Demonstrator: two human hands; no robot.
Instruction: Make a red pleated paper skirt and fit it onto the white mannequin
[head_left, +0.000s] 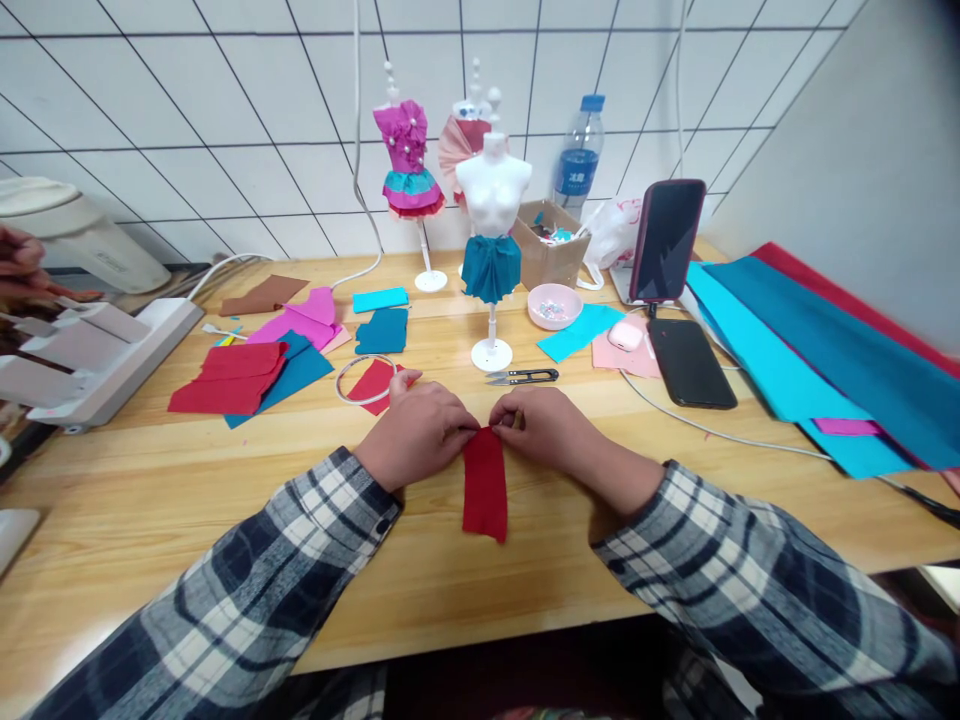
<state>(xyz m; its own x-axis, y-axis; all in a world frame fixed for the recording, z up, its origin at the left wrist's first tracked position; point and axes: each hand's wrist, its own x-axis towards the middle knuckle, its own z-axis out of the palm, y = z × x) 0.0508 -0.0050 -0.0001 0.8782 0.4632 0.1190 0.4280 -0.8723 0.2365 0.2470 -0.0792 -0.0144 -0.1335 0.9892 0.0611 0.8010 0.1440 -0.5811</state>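
My left hand (420,430) and my right hand (546,430) pinch the top edge of a red crepe paper strip (486,488) between thumb and fingertips. The strip hangs down toward me over the wooden table, its lower end slightly ragged. Just beyond my right hand lies a pair of thread snips (529,377). A white ring (341,385) and a red paper piece (372,388) are beside my left hand. Farther back stands a small white dress form (493,190) wearing a teal pleated paper skirt (491,268).
Behind are a dress form in a magenta outfit (405,150), a cardboard box (551,258), a bottle (580,155) and a pink bead bowl (555,307). Phones (694,362) and coloured paper sheets (847,340) lie right; a power strip (105,365) and another person's hand (21,260) are left.
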